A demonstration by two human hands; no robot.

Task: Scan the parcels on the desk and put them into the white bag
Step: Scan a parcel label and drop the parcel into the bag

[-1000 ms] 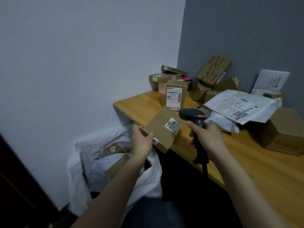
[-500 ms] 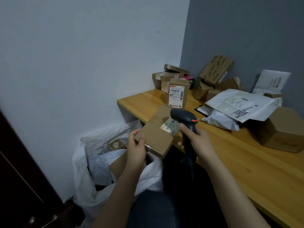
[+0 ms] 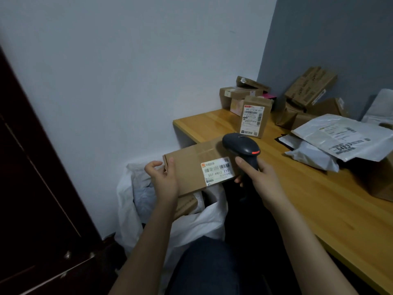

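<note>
- The brown parcel [image 3: 187, 167] is held in the air at the left edge of the desk [image 3: 319, 201], above the white bag [image 3: 191, 226]; its label [image 3: 217, 171] faces up.
- The left hand [image 3: 164, 179] grips the left end of this parcel, with the thumb on top.
- The right hand [image 3: 258, 177] is closed around the handle of the black scanner [image 3: 240, 145]; the scanner head is over the parcel, just beside the label.
- Inside the bag another box [image 3: 187, 206] shows under the held parcel.
- An upright parcel [image 3: 253, 119] with a large label stands near the far left corner of the desk, with stacked boxes [image 3: 238, 94] behind it.
- Grey plastic mailers [image 3: 340, 139] lie further to the right.
</note>
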